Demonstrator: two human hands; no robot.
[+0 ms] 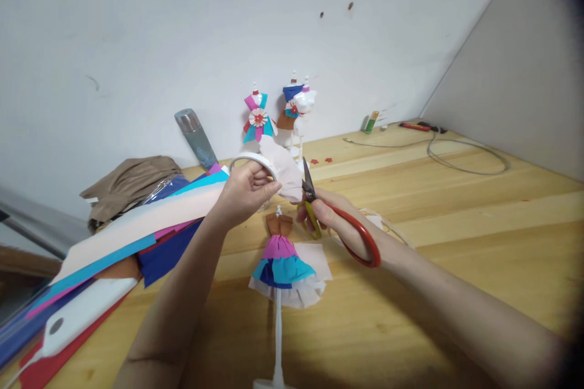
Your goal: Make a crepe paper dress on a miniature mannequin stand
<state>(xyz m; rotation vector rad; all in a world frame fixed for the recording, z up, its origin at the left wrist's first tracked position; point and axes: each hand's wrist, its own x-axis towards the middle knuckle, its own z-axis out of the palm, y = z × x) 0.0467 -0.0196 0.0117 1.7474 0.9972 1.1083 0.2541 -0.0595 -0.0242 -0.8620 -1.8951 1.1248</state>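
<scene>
My left hand [250,185] is closed on a roll of white tape [252,157], held up on edge. A pale pink piece of crepe paper [283,169] stands out from the roll and my fingertips. Scissors [360,232] with a red handle and a yellow one are gripped in my right hand [332,214], dark blades pointing up beside the paper's right edge. Below my hands, a small dress-form figure [279,249] on a white stand wears a brown top and a tiered pink, blue and pale skirt. A pale paper piece [314,255] lies behind its skirt.
More dressed figures [258,118] stand by the wall, with red paper flowers [328,160] nearby. Layered coloured paper [150,213], a brown cloth [137,179] and a bottle [196,137] are at left. A grey cable [456,164] and a glue stick [371,122] are at back right.
</scene>
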